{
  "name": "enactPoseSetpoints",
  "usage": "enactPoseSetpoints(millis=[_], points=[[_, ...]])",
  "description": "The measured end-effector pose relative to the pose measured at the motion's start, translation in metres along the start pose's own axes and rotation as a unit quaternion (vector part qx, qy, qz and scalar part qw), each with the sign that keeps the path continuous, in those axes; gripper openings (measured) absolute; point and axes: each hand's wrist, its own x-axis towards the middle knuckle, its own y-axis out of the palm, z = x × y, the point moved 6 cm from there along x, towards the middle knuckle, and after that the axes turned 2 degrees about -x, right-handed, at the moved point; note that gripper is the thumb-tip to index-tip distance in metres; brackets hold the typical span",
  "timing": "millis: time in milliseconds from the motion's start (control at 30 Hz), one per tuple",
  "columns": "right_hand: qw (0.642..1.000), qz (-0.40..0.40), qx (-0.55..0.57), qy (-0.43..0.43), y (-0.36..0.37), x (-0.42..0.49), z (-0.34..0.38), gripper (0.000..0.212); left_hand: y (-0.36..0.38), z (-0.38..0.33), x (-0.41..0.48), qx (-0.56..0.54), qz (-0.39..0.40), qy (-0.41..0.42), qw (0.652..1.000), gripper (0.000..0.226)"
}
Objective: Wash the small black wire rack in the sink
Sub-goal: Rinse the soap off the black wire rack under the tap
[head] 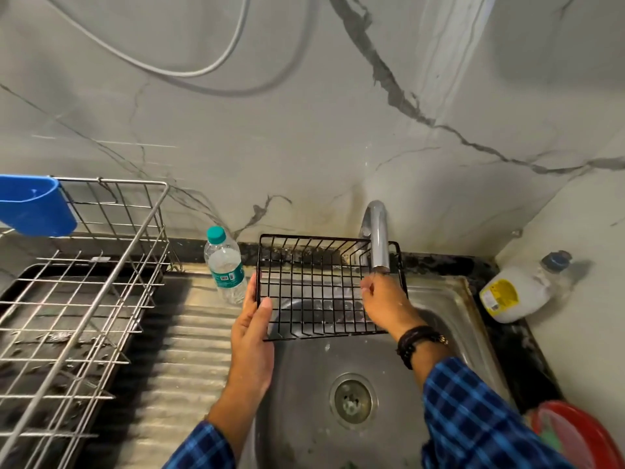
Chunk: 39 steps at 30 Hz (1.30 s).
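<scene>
The small black wire rack hangs tilted above the steel sink, right under the chrome tap. My left hand grips the rack's left edge, thumb over the front corner. My right hand is inside the rack on its right side, fingers curled round the wires just below the spout. Whether water runs from the tap cannot be told. The sink's round drain lies below the rack.
A clear water bottle with a teal cap stands left of the rack on the ribbed drainboard. A large steel dish rack with a blue cup fills the left. A white jug and a red bowl sit at the right.
</scene>
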Motion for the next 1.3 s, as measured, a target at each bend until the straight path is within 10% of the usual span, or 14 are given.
enactPoseSetpoints(millis=[200, 300, 567, 767, 1300], points=[[0.981, 0.012, -0.193, 0.017, 0.016, -0.008, 0.007, 0.022, 0.0, -0.007, 0.002, 0.001, -0.011, 0.025, 1.0, 0.094], [0.968, 0.098, -0.231, 0.024, 0.023, -0.006, -0.005, 0.02, 0.006, -0.004, 0.001, 0.023, 0.013, 0.045, 0.999, 0.068], [0.993, -0.015, -0.035, -0.11, 0.005, -0.007, -0.012, 0.036, 0.037, -0.007, 0.0, 0.05, 0.102, 0.055, 0.992, 0.055], [0.97, -0.088, -0.165, -0.156, -0.001, -0.009, -0.004, 0.056, 0.046, -0.004, -0.001, 0.064, 0.108, 0.052, 0.991, 0.056], [0.969, 0.013, -0.101, -0.224, 0.02, -0.023, 0.009, 0.023, 0.042, 0.014, -0.006, 0.092, 0.069, 0.012, 0.993, 0.068]])
